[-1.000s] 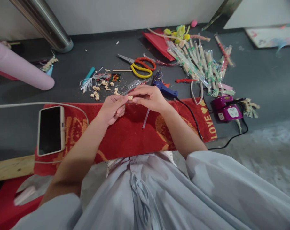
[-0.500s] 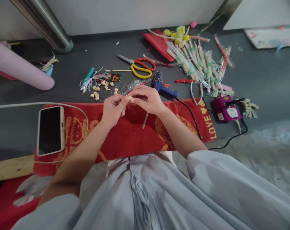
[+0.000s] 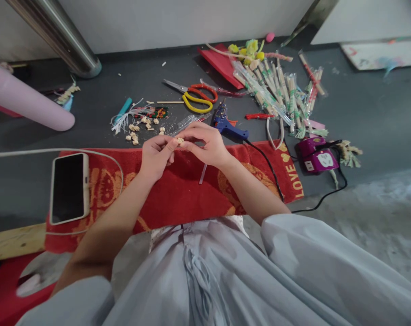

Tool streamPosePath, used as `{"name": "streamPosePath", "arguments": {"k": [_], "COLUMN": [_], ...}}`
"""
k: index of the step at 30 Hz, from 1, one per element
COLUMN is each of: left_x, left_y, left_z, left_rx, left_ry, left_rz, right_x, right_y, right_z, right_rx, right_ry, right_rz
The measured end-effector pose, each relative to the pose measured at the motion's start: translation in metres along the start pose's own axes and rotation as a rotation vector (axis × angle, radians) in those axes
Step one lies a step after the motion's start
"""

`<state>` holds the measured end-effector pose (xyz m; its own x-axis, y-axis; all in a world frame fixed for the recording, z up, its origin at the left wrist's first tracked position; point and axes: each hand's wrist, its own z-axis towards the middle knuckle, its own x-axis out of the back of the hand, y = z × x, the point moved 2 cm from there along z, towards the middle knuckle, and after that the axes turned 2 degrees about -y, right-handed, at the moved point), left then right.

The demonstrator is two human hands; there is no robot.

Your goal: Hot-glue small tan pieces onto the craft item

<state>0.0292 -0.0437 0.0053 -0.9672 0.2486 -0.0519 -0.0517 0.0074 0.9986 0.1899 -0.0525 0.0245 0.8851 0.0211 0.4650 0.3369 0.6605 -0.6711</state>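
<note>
- Since the earlier frames both hands and the floor items sit slightly further left and higher in frame; the grip itself is unchanged.
- Lower half of frame: pale grey garment over the person's lap, forearms extending up from it.
- Centre: left hand and right hand meet fingertip to fingertip over the red towel.
- Both hands have fingers pinched closed on one small beige bead piece, held between them just above the towel's far edge; remaining left fingers curled in.
- Thin white stick lies on the towel just below the right hand.
- Left of centre: phone face up on the towel, white cable looping to it.
- Just beyond the hands: loose beige pieces scattered on the dark floor; blue glue gun beside the right hand.
- Right: purple socket block with black cord.
- Further up: yellow and red scissors.
- Upper right: heap of wrapped sticks.
- Upper left: pink roll, metal post.
</note>
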Motion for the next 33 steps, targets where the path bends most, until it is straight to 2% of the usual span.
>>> {"name": "streamPosePath", "arguments": {"k": [3,6,13,26,33], "left_x": [0.002,0.002,0.001,0.000,0.002], "left_y": [0.001,0.006,0.017,0.018,0.012], "left_z": [0.001,0.001,-0.002,-0.002,0.000], "left_rx": [0.010,-0.035,-0.101,-0.076,-0.055], "left_ry": [0.074,0.107,0.081,0.084,0.060], "left_rz": [0.039,0.093,0.157,0.215,0.115], "right_x": [0.000,0.001,0.001,0.000,0.003], "right_y": [0.000,0.002,0.007,0.004,0.003], "right_z": [0.000,-0.001,-0.002,-0.003,-0.002], "right_rx": [0.006,0.026,0.061,0.020,0.123], "right_ry": [0.016,0.036,0.092,0.028,0.067], "right_rz": [-0.041,-0.064,-0.097,-0.099,-0.098]}}
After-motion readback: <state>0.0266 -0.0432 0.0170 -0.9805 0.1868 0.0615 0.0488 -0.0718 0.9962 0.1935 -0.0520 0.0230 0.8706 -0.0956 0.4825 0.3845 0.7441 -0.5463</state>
